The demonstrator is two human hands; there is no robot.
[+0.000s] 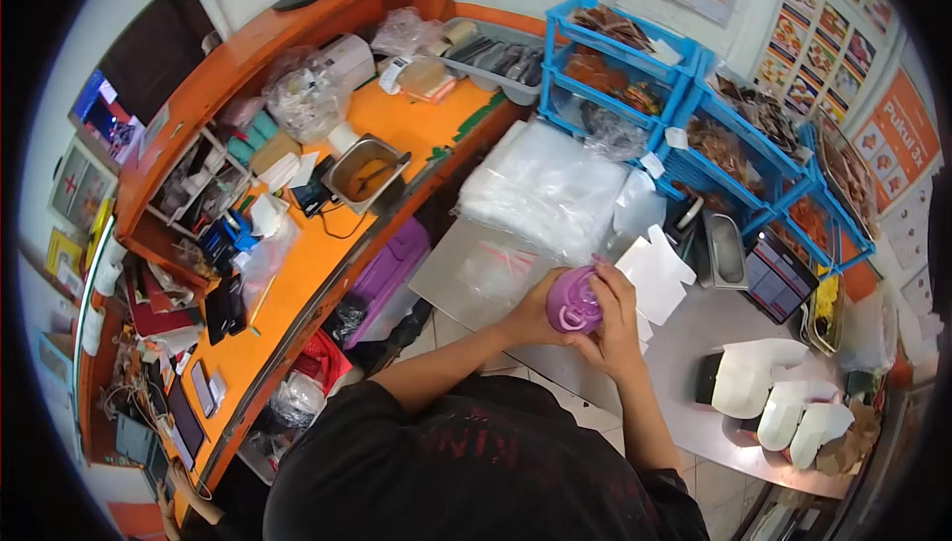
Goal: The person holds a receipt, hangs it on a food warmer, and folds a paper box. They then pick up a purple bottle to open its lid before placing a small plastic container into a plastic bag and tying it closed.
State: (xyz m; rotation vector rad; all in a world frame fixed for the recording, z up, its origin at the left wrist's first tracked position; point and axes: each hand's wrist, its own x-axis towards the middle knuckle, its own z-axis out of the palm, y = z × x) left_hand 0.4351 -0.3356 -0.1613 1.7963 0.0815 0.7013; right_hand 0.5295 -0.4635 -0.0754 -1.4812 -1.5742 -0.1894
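Note:
Both of my hands are round a purple bottle [575, 305] with a loop on its lid, held over the near edge of the metal table [451, 263]. My left hand [535, 311] wraps its left side. On the right side and over the lid are the fingers of my right hand [613, 318]. Just beyond the bottle lie a small clear bag with red stripes [501, 268] and a big stack of clear plastic bags [545, 184]. White paper pieces [656, 278] lie to the right of my right hand.
Blue tiered baskets [669, 95] with packets stand at the back. A tablet [778, 276] and open white boxes [759, 377] are on the right. The orange counter [327, 268] runs along the left, bearing a metal tray [369, 172]. Another person's hand [188, 486] shows at lower left.

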